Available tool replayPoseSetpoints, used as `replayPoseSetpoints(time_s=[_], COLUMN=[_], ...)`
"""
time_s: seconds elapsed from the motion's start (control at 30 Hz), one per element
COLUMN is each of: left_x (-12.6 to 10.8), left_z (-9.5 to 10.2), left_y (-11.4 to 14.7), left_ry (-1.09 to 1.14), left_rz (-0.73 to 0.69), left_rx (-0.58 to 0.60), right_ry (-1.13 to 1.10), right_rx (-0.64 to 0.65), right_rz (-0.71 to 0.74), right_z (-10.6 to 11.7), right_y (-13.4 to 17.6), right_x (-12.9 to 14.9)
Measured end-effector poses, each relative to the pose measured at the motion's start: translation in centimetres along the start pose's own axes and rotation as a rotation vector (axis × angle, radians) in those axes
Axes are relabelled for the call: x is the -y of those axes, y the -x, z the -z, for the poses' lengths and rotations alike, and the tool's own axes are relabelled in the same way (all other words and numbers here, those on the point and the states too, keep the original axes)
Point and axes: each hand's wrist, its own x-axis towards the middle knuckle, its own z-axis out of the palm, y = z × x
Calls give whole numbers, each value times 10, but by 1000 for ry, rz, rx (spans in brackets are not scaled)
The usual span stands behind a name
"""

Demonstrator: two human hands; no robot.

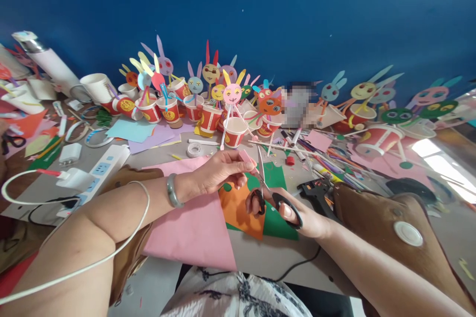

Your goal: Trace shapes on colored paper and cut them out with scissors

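Note:
My left hand (223,171) pinches a small piece of pink paper (247,159) between thumb and fingers. My right hand (286,210) has its thumb and fingers through the black handles of a pair of scissors (262,181). Their blades are spread apart and point up, right at the pink piece; whether they touch it I cannot tell. Below both hands lie a large pink sheet (189,228), an orange sheet (238,208) with cut-out holes, and a green sheet (282,228) under the orange one.
Paper cups (234,131) with paper rabbit faces line the blue wall. A hot glue gun (316,193) lies right of the scissors, by a brown bag (394,223). A power strip (100,171) is at left, and a white cable (147,203) crosses my left arm. Tape (194,149) lies behind.

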Motion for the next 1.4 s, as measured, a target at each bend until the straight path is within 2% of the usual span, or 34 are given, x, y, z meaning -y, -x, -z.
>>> replayPoseSetpoints(time_s=[0.13, 0.33, 0.67, 0.83, 0.97, 1.13, 1.4], left_x=[-3, -2, -8, -9, -8, -3, -4], left_z=[-3, -1, -5, -6, -6, -3, -2], left_y=[1, 1, 2, 4, 3, 0, -1], left_ry=[-5, -42, -60, -46, -29, 24, 58], left_rz=[11, -15, -23, -22, -5, 26, -22], left_rx=[-17, 22, 17, 21, 23, 0, -80], right_ry=[-11, -50, -59, -60, -160, -241, -152], right_rx=[-2, 52, 122, 109, 101, 118, 113], right_rz=[8, 22, 50, 52, 50, 57, 56], right_z=[2, 3, 6, 8, 6, 5, 13], right_y=[2, 3, 3, 4, 5, 3, 4], right_x=[-3, -5, -14, -19, -26, -26, -29])
